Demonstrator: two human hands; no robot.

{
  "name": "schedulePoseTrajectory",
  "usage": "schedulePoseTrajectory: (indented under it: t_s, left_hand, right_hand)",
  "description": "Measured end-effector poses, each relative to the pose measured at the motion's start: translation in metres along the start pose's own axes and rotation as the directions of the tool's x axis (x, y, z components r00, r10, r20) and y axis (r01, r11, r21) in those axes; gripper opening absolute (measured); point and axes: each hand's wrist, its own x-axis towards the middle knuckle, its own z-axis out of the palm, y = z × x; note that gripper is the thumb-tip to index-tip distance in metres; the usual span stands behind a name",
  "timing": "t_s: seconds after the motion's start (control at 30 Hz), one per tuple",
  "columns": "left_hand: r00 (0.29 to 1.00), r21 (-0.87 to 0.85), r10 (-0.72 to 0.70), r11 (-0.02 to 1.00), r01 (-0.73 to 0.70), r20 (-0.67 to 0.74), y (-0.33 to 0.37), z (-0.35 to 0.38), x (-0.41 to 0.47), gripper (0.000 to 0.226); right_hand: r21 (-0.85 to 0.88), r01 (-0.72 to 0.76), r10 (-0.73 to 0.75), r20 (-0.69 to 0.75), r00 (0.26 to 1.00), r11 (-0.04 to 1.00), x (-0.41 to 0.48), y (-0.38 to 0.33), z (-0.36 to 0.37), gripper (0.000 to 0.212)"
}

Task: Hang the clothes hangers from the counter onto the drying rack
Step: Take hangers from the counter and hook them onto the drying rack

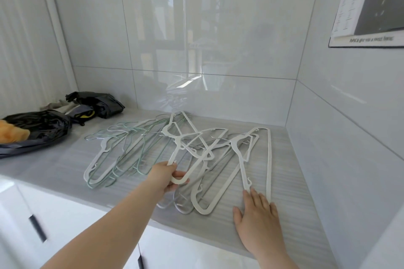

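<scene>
Head | left hand (166, 176) grips white hanger (175, 151) | right hand (256, 218) flat on counter (54, 166)

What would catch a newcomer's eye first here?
A tangle of white and green hangers sprawls across the grey counter. The left hand grips the near end of one white hanger mid-pile, while the right hand lies flat on the near end of the rightmost hanger. Black bags sit at the counter's far left.
</scene>
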Motion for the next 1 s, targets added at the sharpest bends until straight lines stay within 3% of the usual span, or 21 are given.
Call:
schedulePoseTrajectory:
  t_s: [0.1,0.37,0.5,0.67,0.83,0.93,1.0]
  left_hand:
    - [0.999,0.088,0.048,0.995,-0.046,-0.020,0.001,-0.012,-0.009,0.021]
    - [0.980,0.300,0.187,0.941,-0.158,-0.070,0.014,-0.050,-0.033,0.019]
    - [0.962,0.341,0.238,0.922,-0.181,-0.133,0.016,-0.071,-0.049,0.011]
    - [0.928,0.372,0.299,0.906,-0.204,-0.220,0.015,-0.098,-0.087,0.016]
    - [0.896,0.378,0.329,0.903,-0.206,-0.297,0.010,-0.122,-0.138,0.023]
    - [0.880,0.434,0.356,0.878,-0.201,-0.314,-0.001,-0.135,-0.170,0.024]
    - [0.861,0.509,0.405,0.835,-0.211,-0.308,-0.009,-0.143,-0.195,0.025]
  right_hand:
    - [0.015,-0.012,0.010,0.117,0.993,1.000,0.000,0.006,0.004,0.055]
    - [-0.012,-0.023,0.024,0.126,0.992,1.000,0.000,0.006,0.005,0.055]
    - [-0.014,-0.019,0.021,0.126,0.992,1.000,0.000,0.004,0.005,0.055]
    - [-0.067,-0.023,0.033,0.142,0.989,0.997,-0.002,0.006,0.004,0.053]
    - [-0.114,0.024,-0.021,0.032,0.999,0.993,-0.004,0.002,-0.004,0.047]
    - [0.054,0.091,-0.087,-0.075,0.993,0.994,-0.001,-0.015,-0.005,0.045]
    - [0.266,0.249,-0.200,-0.199,0.959,0.931,0.001,-0.040,-0.008,0.043]
